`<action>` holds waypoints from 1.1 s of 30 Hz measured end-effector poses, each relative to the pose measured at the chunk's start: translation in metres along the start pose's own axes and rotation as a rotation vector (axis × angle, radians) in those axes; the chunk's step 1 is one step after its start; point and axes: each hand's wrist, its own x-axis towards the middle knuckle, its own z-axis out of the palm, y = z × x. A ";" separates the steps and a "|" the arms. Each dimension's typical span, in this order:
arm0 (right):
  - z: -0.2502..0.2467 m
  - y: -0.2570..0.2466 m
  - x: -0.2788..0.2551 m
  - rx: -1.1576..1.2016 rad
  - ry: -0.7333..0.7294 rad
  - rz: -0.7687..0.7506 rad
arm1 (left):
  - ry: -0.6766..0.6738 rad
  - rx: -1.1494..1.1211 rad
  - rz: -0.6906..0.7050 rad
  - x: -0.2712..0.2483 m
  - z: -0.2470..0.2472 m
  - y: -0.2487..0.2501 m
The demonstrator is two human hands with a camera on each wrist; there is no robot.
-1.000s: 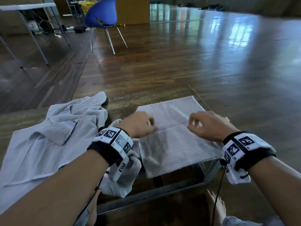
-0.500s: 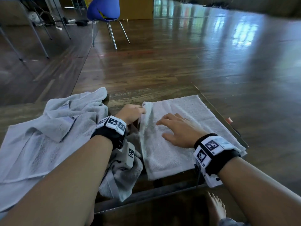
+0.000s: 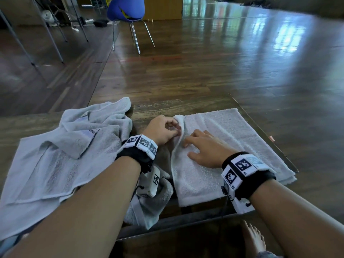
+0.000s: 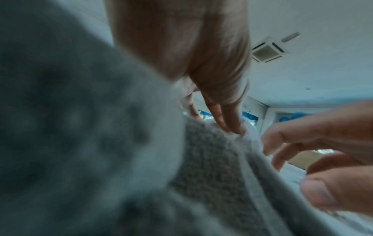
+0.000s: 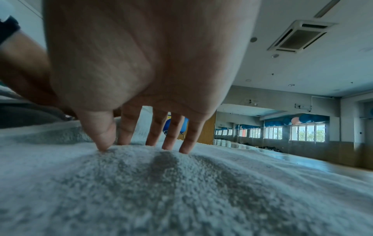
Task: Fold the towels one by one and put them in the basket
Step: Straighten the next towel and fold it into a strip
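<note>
Close under our left wrist we see a blurred grey towel (image 4: 84, 127) filling the lower left of the view. Our left hand (image 4: 201, 67) reaches down from above, and its fingertips (image 4: 237, 127) pinch a pale hemmed edge (image 4: 252, 143) of that cloth, which rises into a ridge there. From the right our right hand (image 4: 327, 153) comes in with spread fingers, its thumb (image 4: 322, 194) lying on the fabric. Overhead sits a ceiling vent (image 4: 266, 51).
</note>
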 end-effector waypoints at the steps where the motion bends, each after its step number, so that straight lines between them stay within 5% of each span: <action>1: 0.000 0.000 0.000 0.001 0.000 -0.001 | -0.007 0.007 0.016 0.002 0.003 0.002; 6: -0.002 -0.001 -0.002 0.018 -0.012 0.012 | -0.212 0.298 -0.012 0.005 0.015 0.005; 13: -0.004 0.001 -0.005 0.047 -0.026 -0.003 | -0.274 0.375 -0.063 0.007 0.019 0.011; 21: -0.004 0.001 -0.006 0.037 -0.037 0.009 | -0.305 0.470 0.072 0.011 0.028 0.016; 24: -0.005 0.001 -0.007 0.049 -0.033 0.003 | -0.175 0.429 0.107 0.013 0.022 0.018; 29: -0.006 0.003 -0.008 0.076 -0.036 -0.009 | 0.282 0.247 0.061 0.020 -0.007 0.010; 33: -0.005 0.003 -0.008 0.072 -0.041 -0.002 | 0.344 0.223 -0.064 0.016 -0.018 -0.001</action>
